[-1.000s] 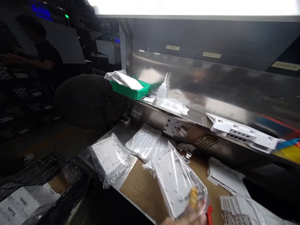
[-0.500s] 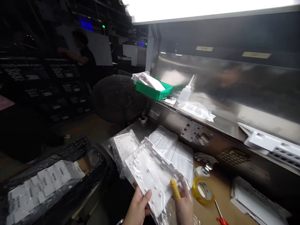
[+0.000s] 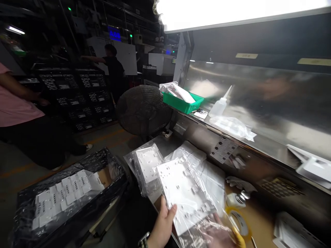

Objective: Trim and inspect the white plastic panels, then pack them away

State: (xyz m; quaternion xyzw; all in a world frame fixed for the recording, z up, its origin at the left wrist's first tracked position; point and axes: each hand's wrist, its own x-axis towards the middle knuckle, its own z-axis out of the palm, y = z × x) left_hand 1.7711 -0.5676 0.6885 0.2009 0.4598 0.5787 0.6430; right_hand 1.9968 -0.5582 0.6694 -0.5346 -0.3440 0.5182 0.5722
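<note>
A lit blue sign (image 3: 114, 33) seems to read "A08"; the writing on a pale yellow label strip (image 3: 247, 55) is too small to read. A long white lamp (image 3: 245, 13) shines over the brown-topped workbench (image 3: 261, 210), near a big round black fan (image 3: 144, 112) in a dim workshop. A flat white plastic panel (image 3: 181, 193), studded with small raised posts, sits in a glossy clear plastic bag (image 3: 187, 238), tilted above the bench. The left hand (image 3: 164, 222) pinches its left edge, thumb on top; the right hand (image 3: 217, 231), wearing a yellow finger cover (image 3: 239, 238), is behind crumpled film, its grip impossible to tell.
</note>
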